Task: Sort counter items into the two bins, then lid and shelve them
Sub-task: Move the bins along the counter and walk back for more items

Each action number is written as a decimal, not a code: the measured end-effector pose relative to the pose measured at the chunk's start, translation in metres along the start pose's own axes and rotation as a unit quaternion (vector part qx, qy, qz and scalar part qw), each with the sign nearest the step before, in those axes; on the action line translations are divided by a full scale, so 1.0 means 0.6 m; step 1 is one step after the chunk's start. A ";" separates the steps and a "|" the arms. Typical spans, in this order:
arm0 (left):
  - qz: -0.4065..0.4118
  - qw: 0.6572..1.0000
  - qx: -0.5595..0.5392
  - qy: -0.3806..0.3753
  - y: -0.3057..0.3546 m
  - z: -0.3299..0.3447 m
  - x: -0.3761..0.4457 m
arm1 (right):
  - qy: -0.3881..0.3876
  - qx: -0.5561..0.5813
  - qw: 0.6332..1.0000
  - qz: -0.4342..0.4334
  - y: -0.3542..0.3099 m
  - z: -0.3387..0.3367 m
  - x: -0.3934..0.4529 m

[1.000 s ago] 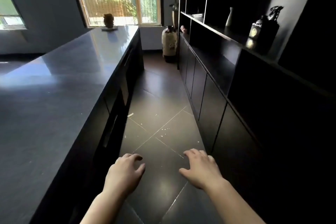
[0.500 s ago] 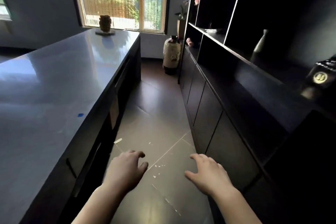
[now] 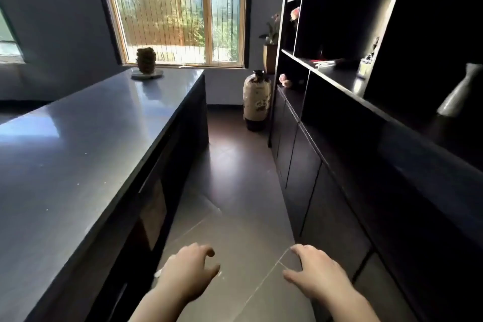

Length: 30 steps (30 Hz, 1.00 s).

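Note:
My left hand [image 3: 187, 273] and my right hand [image 3: 317, 276] hang in front of me over the dark floor, palms down, fingers loosely curled, holding nothing. The long dark counter [image 3: 73, 154] runs along my left; its top carries only a brown ornament on a round stand [image 3: 146, 61] at the far end. A tall black shelf unit [image 3: 366, 102] with closed lower cabinets lines my right. No bins or lids are in view.
The aisle floor [image 3: 235, 185] stretches ahead to a large patterned vase [image 3: 257, 99] by the window wall. The shelves hold a pale bottle [image 3: 460, 94], a small jar [image 3: 364, 65] and flowers [image 3: 294, 14]. Counter drawers face the aisle.
I have walked forward along the aisle; the vase, window and counter end are closer, and the shelf items slid past to the right. Both hands stay low and free.

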<state>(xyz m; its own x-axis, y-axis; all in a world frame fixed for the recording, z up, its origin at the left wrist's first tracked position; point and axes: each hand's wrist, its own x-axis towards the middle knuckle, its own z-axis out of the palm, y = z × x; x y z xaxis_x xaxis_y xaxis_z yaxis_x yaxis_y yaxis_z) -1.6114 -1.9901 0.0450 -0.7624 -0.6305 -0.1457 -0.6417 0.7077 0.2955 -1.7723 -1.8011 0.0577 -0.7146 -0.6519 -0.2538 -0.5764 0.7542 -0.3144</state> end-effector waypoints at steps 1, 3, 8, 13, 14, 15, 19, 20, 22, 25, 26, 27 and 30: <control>-0.011 1.000 -0.004 0.004 0.002 -0.014 0.045 | 0.000 -0.002 1.000 -0.004 -0.002 -0.020 0.046; -0.028 0.999 -0.011 0.030 0.000 -0.038 0.129 | 0.002 -0.009 1.000 -0.005 -0.010 -0.058 0.136; -0.064 0.995 -0.059 0.051 -0.019 -0.077 0.327 | 0.000 -0.023 0.999 -0.032 -0.055 -0.119 0.351; -0.057 0.995 -0.072 0.048 -0.055 -0.097 0.555 | 0.012 -0.020 0.998 -0.053 -0.103 -0.149 0.581; -0.053 0.996 -0.067 0.034 -0.062 -0.103 0.605 | 0.007 -0.020 0.999 -0.047 -0.112 -0.153 0.627; -0.042 0.997 -0.065 0.029 -0.069 -0.111 0.656 | 0.003 -0.022 0.999 -0.043 -0.119 -0.162 0.673; -0.031 0.996 -0.062 0.055 -0.071 -0.160 0.830 | 0.010 -0.008 1.000 -0.019 -0.154 -0.210 0.833; -0.026 0.995 -0.066 0.066 -0.070 -0.172 0.879 | 0.026 -0.001 1.000 -0.018 -0.163 -0.224 0.876; -0.018 0.995 -0.062 0.070 -0.063 -0.195 0.970 | 0.043 0.015 0.999 -0.011 -0.176 -0.249 0.954; -0.006 0.996 -0.067 0.059 -0.049 -0.214 1.097 | 0.053 0.036 0.998 -0.006 -0.180 -0.274 1.066; 0.001 0.996 -0.066 0.061 -0.046 -0.216 1.139 | 0.057 0.039 0.998 -0.007 -0.179 -0.282 1.106; 0.006 0.996 -0.063 0.063 -0.043 -0.218 1.181 | 0.062 0.039 0.997 -0.008 -0.178 -0.290 1.148; 0.004 0.996 -0.060 0.064 -0.035 -0.223 1.319 | 0.073 0.030 0.997 -0.019 -0.169 -0.318 1.291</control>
<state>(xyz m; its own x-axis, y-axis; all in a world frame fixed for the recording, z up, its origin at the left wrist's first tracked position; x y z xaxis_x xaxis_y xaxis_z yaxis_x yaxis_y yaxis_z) -2.1905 -2.5465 0.0496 -0.7462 -0.6653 -0.0229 -0.6143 0.6749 0.4088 -2.3428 -2.3675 0.0676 -0.7447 -0.6589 -0.1059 -0.5833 0.7198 -0.3763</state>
